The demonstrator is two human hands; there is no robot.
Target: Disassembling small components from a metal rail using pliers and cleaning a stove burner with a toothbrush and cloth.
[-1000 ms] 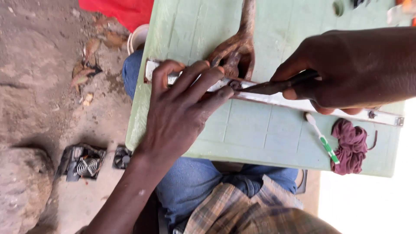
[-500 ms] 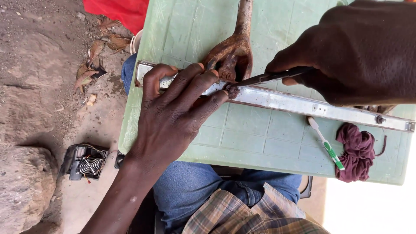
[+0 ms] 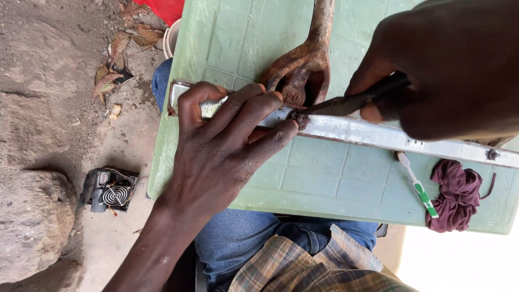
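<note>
The long metal strip (image 3: 378, 135) lies across the pale green surface (image 3: 324, 184), just below the rusty wrench (image 3: 303, 70). The left hand (image 3: 227, 146) presses flat on the strip's left part, fingers spread and pinning it down. The right hand (image 3: 454, 70) is clamped on a dark tool (image 3: 351, 103), its tip touching the strip beside the left fingertips. This looks like scraping grime off the strip; working further along seems to call for steady downward pressure and a firm hold. A toothbrush (image 3: 416, 186) and maroon rag (image 3: 457, 194) lie below the strip's right end.
</note>
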